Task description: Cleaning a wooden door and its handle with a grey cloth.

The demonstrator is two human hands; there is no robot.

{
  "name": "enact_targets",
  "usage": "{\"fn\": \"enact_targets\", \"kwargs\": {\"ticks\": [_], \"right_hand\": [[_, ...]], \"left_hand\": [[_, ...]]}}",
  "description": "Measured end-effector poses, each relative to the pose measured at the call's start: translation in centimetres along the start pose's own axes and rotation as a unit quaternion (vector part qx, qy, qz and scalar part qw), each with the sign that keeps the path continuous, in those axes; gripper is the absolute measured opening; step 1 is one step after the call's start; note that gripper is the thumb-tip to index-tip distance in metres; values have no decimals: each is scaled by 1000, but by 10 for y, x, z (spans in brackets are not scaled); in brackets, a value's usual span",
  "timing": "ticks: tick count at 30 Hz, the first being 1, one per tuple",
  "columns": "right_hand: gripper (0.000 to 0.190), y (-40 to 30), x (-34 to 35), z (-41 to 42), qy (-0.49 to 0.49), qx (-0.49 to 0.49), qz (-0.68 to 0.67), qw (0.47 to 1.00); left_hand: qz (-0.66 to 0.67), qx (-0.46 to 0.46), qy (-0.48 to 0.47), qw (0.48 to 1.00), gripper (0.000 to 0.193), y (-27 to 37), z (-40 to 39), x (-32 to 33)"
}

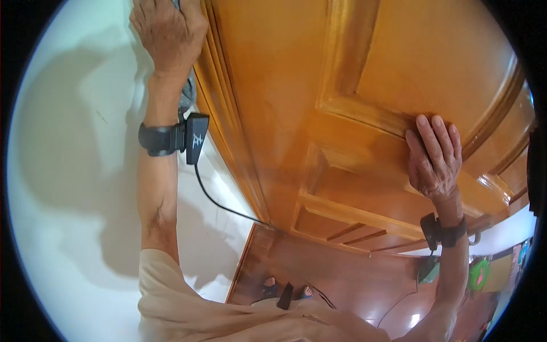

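Note:
My left hand (171, 36) is raised at the top left, against the edge of the door frame (222, 107) beside the white wall. A grey cloth (187, 94) shows behind its wrist, and a bit of grey shows between the fingers at the picture's top edge, so my hand seems closed on the cloth. My right hand (436, 156) lies with fingers extended against the panelled wooden door (273, 98), holding nothing that I can see. Both wrists wear black straps with small devices and cables.
The white wall (64, 171) fills the left side. Below lies a glossy reddish-brown floor (342, 278), with my feet on it. A green and pink item (479, 273) and other partly hidden things are at the lower right. A dark cable hangs from each wrist device.

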State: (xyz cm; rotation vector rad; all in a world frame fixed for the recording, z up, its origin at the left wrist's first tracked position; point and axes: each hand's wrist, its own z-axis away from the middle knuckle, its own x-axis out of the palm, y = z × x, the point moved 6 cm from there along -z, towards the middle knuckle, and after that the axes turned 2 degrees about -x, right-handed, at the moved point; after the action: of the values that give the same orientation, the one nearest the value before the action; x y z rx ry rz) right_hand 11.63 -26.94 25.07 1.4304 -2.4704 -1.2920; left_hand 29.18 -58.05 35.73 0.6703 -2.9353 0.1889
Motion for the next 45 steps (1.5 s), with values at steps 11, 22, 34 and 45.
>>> {"fn": "enact_targets", "kwargs": {"ticks": [11, 22, 34, 45], "right_hand": [[25, 1, 1, 2, 7, 5, 17, 1000], [24, 0, 0, 6, -1, 5, 19, 1000], [25, -4, 4, -1, 7, 1, 25, 1000], [22, -3, 2, -3, 9, 0, 34, 999]], "left_hand": [[11, -192, -259, 947, 48, 31, 205, -33], [5, -64, -113, 991, 52, 28, 93, -19], [28, 12, -38, 999, 50, 5, 50, -8], [-11, -170, -283, 944, 63, 33, 274, -44]]}}
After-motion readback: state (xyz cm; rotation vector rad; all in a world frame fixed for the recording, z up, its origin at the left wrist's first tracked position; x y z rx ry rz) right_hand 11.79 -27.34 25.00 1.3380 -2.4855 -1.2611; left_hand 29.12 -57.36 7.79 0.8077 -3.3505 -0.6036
